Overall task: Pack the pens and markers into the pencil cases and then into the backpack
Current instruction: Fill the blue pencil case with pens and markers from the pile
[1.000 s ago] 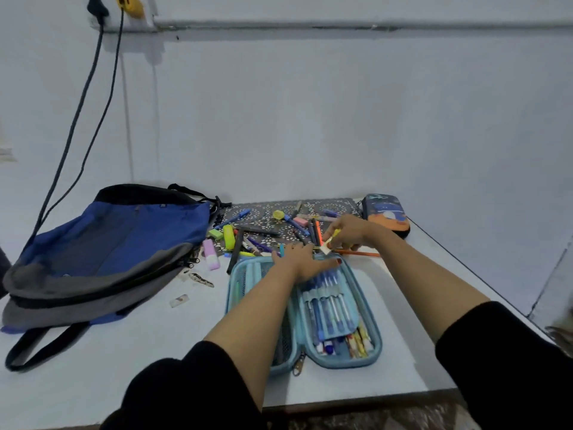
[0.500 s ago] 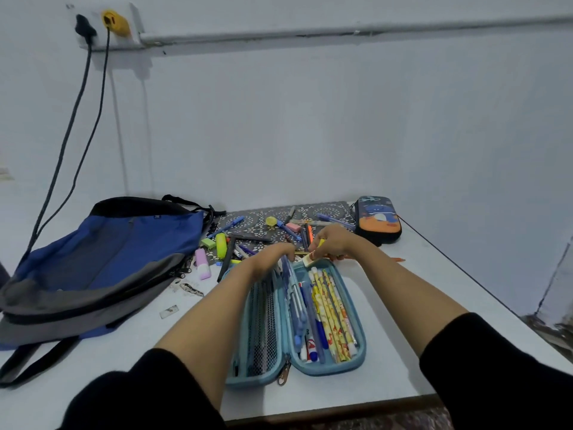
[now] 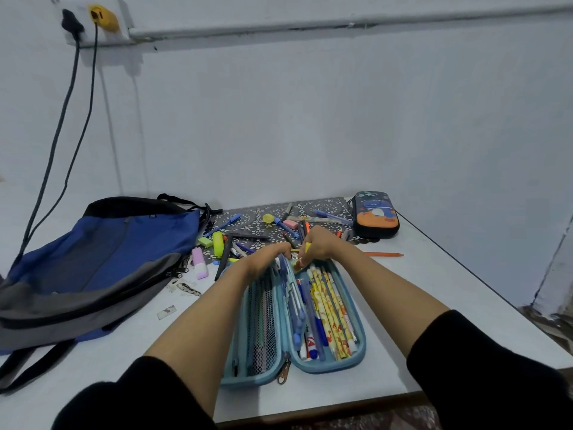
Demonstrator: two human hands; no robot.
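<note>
A light blue pencil case (image 3: 359, 346) lies open in front of me, its right half full of yellow patterned pencils (image 3: 333, 302) and blue pens, its left half a mesh pocket. My left hand (image 3: 269, 256) holds the case's middle flap (image 3: 294, 302) upright at the far end. My right hand (image 3: 319, 245) pinches a yellow pen (image 3: 305, 250) over the case's far right corner. Loose pens and markers (image 3: 248, 237) lie scattered beyond the hands. A blue and grey backpack (image 3: 102, 262) lies flat on the left. A dark pencil case with an orange print (image 3: 375, 217) stands closed at the far right.
A patterned black mat (image 3: 328, 204) lies under the loose pens by the wall. An orange pencil (image 3: 384, 254) lies alone on the white table (image 3: 434, 290) to the right. A pink highlighter (image 3: 200, 266) and scraps lie near the backpack. Two cables (image 3: 62, 144) hang from a wall socket at left.
My left hand lifted the middle flap from flat to upright, uncovering the yellow pencils below. My right hand brought the yellow pen closer to the case. The view tilted down slightly.
</note>
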